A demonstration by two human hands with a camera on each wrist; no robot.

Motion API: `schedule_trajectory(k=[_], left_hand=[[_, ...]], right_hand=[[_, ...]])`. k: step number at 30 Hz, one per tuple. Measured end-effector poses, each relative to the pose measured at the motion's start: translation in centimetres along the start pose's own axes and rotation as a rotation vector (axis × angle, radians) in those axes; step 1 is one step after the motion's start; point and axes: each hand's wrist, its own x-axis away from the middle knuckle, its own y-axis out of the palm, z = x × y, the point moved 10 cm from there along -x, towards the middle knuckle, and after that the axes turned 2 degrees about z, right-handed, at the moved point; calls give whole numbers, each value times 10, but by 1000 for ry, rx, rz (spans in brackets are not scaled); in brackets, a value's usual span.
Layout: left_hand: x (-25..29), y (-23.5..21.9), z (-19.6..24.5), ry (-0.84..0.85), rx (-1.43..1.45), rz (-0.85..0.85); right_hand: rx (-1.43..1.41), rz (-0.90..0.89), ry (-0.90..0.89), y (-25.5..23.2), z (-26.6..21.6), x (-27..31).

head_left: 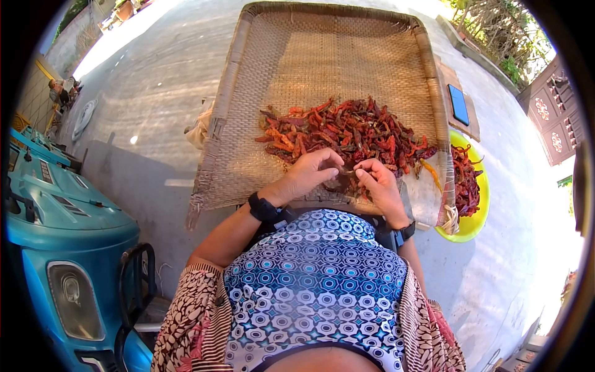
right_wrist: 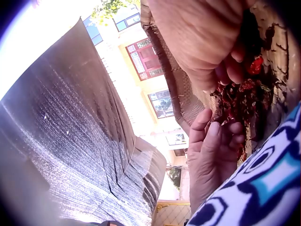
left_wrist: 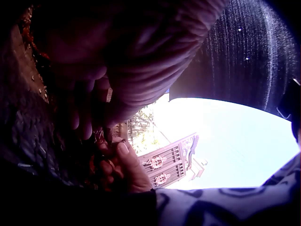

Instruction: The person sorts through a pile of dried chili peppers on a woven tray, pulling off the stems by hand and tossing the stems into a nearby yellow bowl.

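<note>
Dried red peppers lie heaped on the near half of a woven tray. Over the tray's near edge the left hand and right hand meet, thumbs and fingers bent toward each other. Between their fingertips is a small, thin piece, seemingly a dried pepper or its stem, pinched from both sides. In the left wrist view the right hand faces the shadowed left hand. In the right wrist view the left hand is below the right hand, with dark red peppers behind.
A yellow-green basin of red peppers stands right of the tray, beneath its edge. Beyond it a blue phone lies on a board. A turquoise vehicle stands at the left. A person is far back on the left.
</note>
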Motion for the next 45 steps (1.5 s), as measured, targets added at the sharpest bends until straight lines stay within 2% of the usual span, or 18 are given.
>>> schedule_trajectory(k=[11, 18, 36, 39, 42, 45], left_hand=[[1, 3, 3, 21, -8, -52], [1, 5, -1, -12, 3, -89], [-1, 0, -9, 29, 2, -49], [-1, 2, -12, -8, -141, -120], [-2, 0, -20, -20, -172, -119], [-5, -10, -27, 39, -108, -48]], right_hand=[[-30, 26, -8, -3, 1, -1], [-40, 51, 48, -6, 1, 1], [-33, 80, 49, -12, 7, 0], [-52, 94, 36, -13, 4, 0], [-78, 108, 27, -16, 6, -1], [-83, 116, 23, -18, 7, -1]])
